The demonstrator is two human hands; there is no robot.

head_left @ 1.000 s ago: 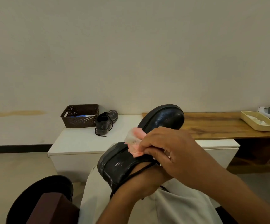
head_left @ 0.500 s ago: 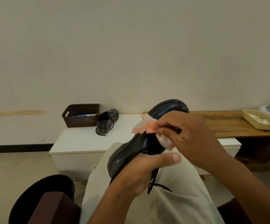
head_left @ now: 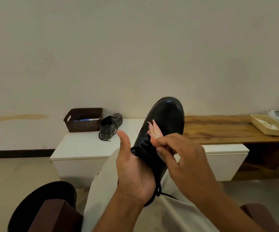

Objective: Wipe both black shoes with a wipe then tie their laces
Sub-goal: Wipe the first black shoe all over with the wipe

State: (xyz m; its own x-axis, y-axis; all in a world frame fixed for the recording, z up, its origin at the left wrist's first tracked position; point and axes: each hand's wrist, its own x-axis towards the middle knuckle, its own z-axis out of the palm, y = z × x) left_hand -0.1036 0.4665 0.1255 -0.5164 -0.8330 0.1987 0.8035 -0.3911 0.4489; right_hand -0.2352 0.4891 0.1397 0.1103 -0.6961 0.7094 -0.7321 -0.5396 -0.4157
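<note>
- The left hand [head_left: 135,171] cradles the black shoe [head_left: 162,131] from underneath at its heel end, thumb sticking up free at about 11 o'clock from the palm; the fingers are hidden behind the shoe, so the grasp looks curled under it but cannot be fully seen.
- The right hand [head_left: 183,158] pinches a pink wipe [head_left: 155,131] between fingertips, pressed against the shoe's upper beside the lacing, at 1 o'clock from the left palm.
- The held shoe sits over the lap, toe pointing up toward 12 o'clock; its lace [head_left: 158,191] hangs loose below the left wrist.
- The second shoe [head_left: 110,127] rests on the white cabinet [head_left: 85,148], at 10 o'clock from the held one, just beside a brown basket [head_left: 83,119], laces undone.
- Risk: the shoe rests on an open-thumbed support, so a firm wiping stroke could tip it off the palm.
- Risk: the dangling lace could snag on the wiping fingers or get dragged with the wipe.
- Risk: only a small wad of wipe touches the leather, so areas may be missed.
- Compared with half a second ago, the shoe has rotated from lying across toward 2 o'clock to toe-up, the left thumb has lifted off it, and the wipe has moved from the toe side to the lacing area.
</note>
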